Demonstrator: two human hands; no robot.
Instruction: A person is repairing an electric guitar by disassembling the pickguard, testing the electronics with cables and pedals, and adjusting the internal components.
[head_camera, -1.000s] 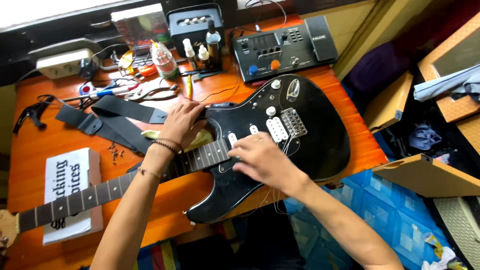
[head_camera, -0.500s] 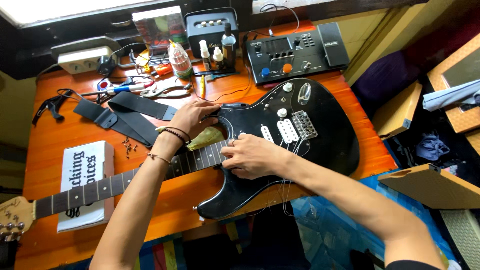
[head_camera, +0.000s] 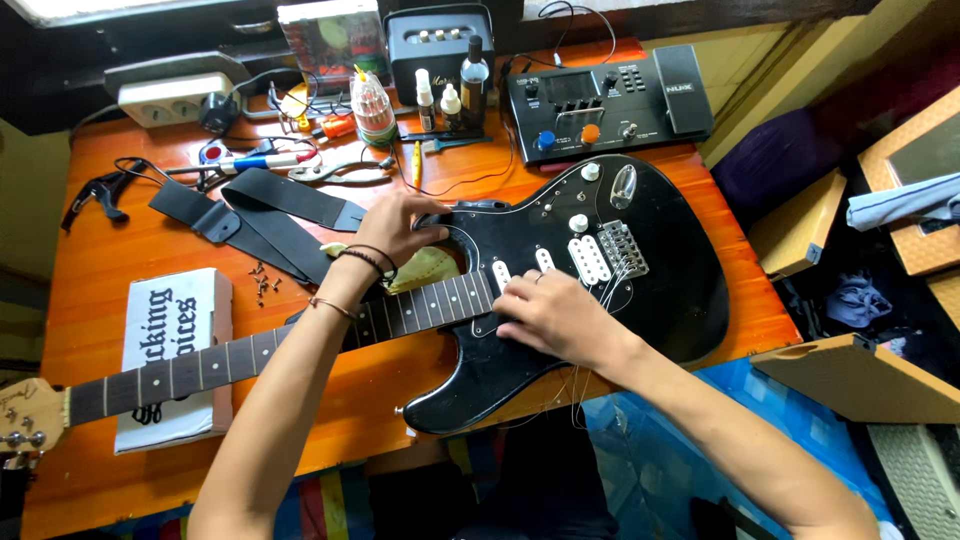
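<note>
Hands on a black electric guitar

Guitar (head_camera: 620, 290) lying flat across orange table (head_camera: 120, 250), neck (head_camera: 250, 350) over white box (head_camera: 175, 355). Left hand (head_camera: 400, 228) resting on upper horn, fingers curled, pinching nothing. Right hand (head_camera: 555, 315) flat where neck meets body, fingers together. Black strap (head_camera: 265, 210) just beyond left hand; pedal unit (head_camera: 605, 100) behind body

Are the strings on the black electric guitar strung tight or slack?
Slack: the strings trail loose off the black electric guitar body past the table edge, below the right hand.
</note>
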